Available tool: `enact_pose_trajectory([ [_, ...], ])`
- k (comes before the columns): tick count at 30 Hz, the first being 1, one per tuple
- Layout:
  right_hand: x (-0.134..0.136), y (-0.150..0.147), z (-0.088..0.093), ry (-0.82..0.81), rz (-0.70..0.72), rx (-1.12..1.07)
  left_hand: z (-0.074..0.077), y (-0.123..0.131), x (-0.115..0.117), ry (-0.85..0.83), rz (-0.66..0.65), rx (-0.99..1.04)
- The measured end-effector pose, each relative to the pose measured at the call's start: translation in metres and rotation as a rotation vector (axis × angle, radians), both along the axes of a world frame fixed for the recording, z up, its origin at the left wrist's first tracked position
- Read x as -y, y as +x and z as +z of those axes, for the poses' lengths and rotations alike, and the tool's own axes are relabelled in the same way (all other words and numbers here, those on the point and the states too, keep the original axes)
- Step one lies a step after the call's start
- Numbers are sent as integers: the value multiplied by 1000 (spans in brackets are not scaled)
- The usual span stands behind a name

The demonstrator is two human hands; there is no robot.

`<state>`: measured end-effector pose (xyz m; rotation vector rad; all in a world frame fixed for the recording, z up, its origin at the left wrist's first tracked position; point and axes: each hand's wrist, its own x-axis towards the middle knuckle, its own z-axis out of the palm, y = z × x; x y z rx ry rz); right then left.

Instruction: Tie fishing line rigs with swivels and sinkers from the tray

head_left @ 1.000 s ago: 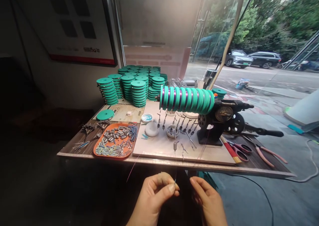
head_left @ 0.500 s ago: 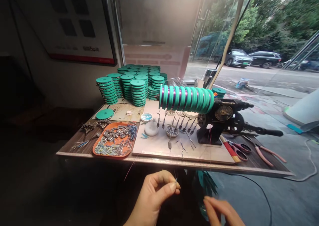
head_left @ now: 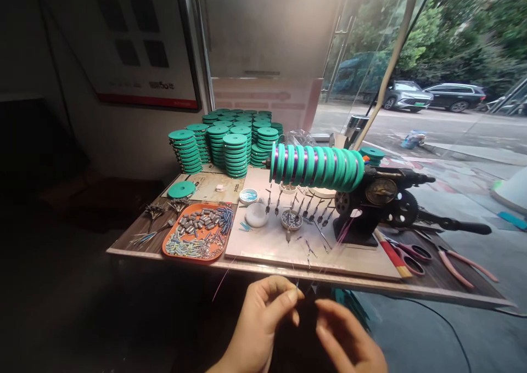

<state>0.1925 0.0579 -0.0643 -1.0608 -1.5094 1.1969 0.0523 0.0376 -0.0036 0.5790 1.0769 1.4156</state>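
Note:
My left hand (head_left: 265, 318) is closed in a pinch just below the table's front edge. Between its thumb and forefinger a thin fishing line (head_left: 293, 269) with a small bluish piece at the fingertips is held. My right hand (head_left: 349, 337) is close by on the right, its thumb and forefinger apart and nothing visible between them. On the board beyond, a row of green foam spools (head_left: 317, 167) wound with purple line sits on a black hand-cranked winder (head_left: 381, 189). Small weighted rigs (head_left: 313, 216) hang or lie beneath the spools.
At left an orange tray (head_left: 165, 247) holds metal sinkers and small tubes. Stacked green spools (head_left: 236, 156) stand behind. Small dishes, including one with metal bits (head_left: 291, 219), are on the board (head_left: 255, 252). Scissors (head_left: 411, 258) and pliers (head_left: 461, 263) lie at the right.
My right hand has moved left and up, nearer to my left hand, with its fingers spreading. My left hand keeps its pinch. The view has shifted slightly, so the table appears farther right.

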Motion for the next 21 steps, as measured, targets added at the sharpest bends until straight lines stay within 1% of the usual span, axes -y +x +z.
enact_pose_trajectory([
  [2,-13,-1,9,-160,122,3,-4,2,-2,13,44,-116],
  [3,-19,-3,14,-192,177,16,-5,3,-4,27,59,-189],
  [5,-29,-7,22,-163,211,59,-8,4,-8,55,80,-324],
  [8,-37,-10,30,-95,174,93,-7,5,-12,81,70,-486],
  [10,-39,-9,34,-133,203,68,-4,3,-14,91,36,-553],
  [11,-41,-8,36,-186,228,26,-2,2,-14,105,13,-568],
  [13,-45,-7,42,-381,320,-117,3,-1,-14,148,-32,-577],
  [15,-49,-9,50,-595,452,-321,8,-3,-13,218,-60,-600],
  [16,-51,-10,55,-664,509,-426,9,-4,-13,258,-60,-611],
  [18,-54,-15,63,-696,571,-597,10,-3,-12,324,-25,-561],
  [19,-54,-17,65,-680,575,-653,9,-2,-12,327,-8,-465],
  [21,-53,-19,67,-652,534,-691,5,2,-13,231,19,-134],
])
